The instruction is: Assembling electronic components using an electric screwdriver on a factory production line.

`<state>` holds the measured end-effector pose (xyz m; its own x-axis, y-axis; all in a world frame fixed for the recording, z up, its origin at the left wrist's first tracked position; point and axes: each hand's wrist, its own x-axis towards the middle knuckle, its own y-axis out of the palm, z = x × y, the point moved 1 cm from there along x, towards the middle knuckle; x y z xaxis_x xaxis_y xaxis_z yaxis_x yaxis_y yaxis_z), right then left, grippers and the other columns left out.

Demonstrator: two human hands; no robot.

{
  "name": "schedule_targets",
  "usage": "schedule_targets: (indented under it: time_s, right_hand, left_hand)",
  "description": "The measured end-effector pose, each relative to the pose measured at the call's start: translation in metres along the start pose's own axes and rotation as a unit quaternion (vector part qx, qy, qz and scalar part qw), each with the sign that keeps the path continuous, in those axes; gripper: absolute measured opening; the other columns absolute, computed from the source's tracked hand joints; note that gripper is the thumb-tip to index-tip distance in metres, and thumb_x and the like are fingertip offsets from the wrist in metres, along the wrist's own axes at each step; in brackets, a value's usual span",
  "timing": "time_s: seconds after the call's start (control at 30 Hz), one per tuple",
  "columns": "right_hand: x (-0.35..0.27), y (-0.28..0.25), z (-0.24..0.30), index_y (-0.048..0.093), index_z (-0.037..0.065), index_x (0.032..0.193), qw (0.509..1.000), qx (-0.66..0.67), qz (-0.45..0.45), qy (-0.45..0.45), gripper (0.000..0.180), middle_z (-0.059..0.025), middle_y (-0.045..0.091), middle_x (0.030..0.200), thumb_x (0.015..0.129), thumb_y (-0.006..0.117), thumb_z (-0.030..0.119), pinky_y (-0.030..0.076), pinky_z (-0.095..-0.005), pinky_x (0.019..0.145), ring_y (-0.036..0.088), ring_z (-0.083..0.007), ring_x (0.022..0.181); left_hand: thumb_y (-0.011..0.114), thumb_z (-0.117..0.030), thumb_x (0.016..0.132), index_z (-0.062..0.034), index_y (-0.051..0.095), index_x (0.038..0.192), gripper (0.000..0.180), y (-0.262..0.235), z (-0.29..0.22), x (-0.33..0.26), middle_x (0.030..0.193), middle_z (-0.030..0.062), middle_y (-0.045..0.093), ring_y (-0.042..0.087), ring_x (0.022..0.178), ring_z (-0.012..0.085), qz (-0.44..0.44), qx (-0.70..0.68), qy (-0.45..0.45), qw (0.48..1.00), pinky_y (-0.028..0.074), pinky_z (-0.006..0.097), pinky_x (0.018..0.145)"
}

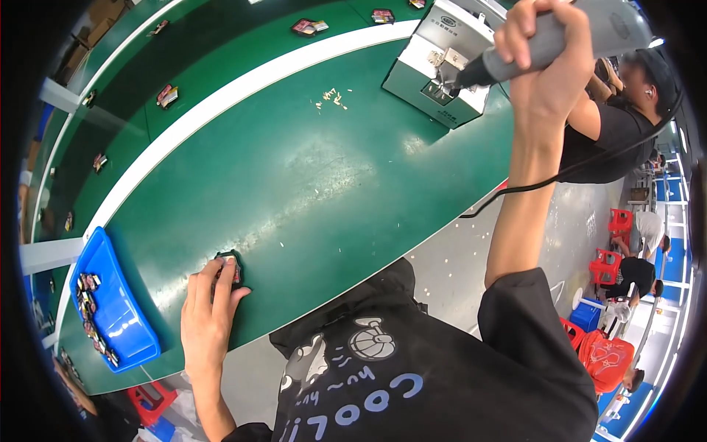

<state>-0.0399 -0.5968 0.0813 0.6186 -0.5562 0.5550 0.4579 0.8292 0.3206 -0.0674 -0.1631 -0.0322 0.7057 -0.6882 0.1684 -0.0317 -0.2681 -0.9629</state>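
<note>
My right hand (549, 88) is wrapped round a grey electric screwdriver (607, 29) with a black nose. The driver's tip points down into the metal pick-up spot of a white and green screw feeder box (416, 92) at the far right of the bench. Low on the left, my left hand (206, 313) holds a small black part (235, 265) with a pinkish-red face against the green bench top (294, 206). My fingers cover much of it, the thumb at its near side.
A blue tray (129, 313) with several similar parts stands left of my left hand. Beyond the white rail (177, 110), more parts lie on a green belt (206, 59). Small brass-coloured screws (335, 98) are scattered mid-bench. A black cable (530, 188) crosses my right forearm; a person (611, 140) sits at right.
</note>
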Motion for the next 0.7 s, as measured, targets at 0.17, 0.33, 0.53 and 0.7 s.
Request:
schedule_targets:
  time_s: [0.17, 0.33, 0.53, 0.7]
  right_hand:
    - [0.005, 0.019, -0.009, 0.054, 0.005, 0.085, 0.998, -0.048, -0.023, -0.025, 0.024, -0.0057, 0.05, 0.063, 0.098, 0.058, 0.025, 0.036, -0.0281, 0.04, 0.039, -0.0129, 0.038]
    - [0.005, 0.024, -0.016, 0.055, 0.005, 0.081, 0.998, -0.06, -0.002, 0.03, 0.021, -0.0053, 0.05, 0.059, 0.096, 0.064, 0.017, 0.035, -0.0278, 0.038, 0.04, -0.0125, 0.037]
    - [0.001, 0.035, -0.02, 0.053, 0.005, 0.081, 0.996, -0.04, 0.035, 0.068, 0.021, -0.0057, 0.05, 0.06, 0.096, 0.064, 0.016, 0.036, -0.0283, 0.037, 0.041, -0.0131, 0.037]
    - [-0.006, 0.009, 0.006, 0.052, 0.005, 0.079, 0.998, -0.007, 0.065, 0.012, 0.03, -0.0053, 0.049, 0.061, 0.098, 0.057, 0.027, 0.036, -0.0286, 0.039, 0.039, -0.0142, 0.036]
  left_hand:
    - [0.08, -0.004, 0.08, -0.0052, 0.064, 0.13, 0.052, -0.007, 0.0, 0.003, 0.117, 0.013, 0.063, 0.066, 0.093, 0.0307, 0.012, -0.014, -0.003, 1.0, 0.055, 0.041, 0.076]
    - [0.081, -0.004, 0.079, -0.0041, 0.065, 0.126, 0.05, -0.007, 0.004, 0.009, 0.111, 0.0125, 0.063, 0.062, 0.1, 0.033, -0.007, 0.014, 0.025, 1.0, 0.052, 0.044, 0.082]
    - [0.081, -0.004, 0.079, -0.0023, 0.066, 0.12, 0.044, 0.015, -0.001, 0.018, 0.108, 0.0131, 0.063, 0.06, 0.102, 0.0328, -0.055, -0.024, -0.014, 0.998, 0.051, 0.044, 0.084]
    - [0.078, -0.001, 0.081, -0.0017, 0.067, 0.118, 0.038, 0.015, 0.0, 0.006, 0.111, 0.0117, 0.063, 0.062, 0.098, 0.0311, -0.048, -0.039, -0.029, 0.998, 0.054, 0.043, 0.081]
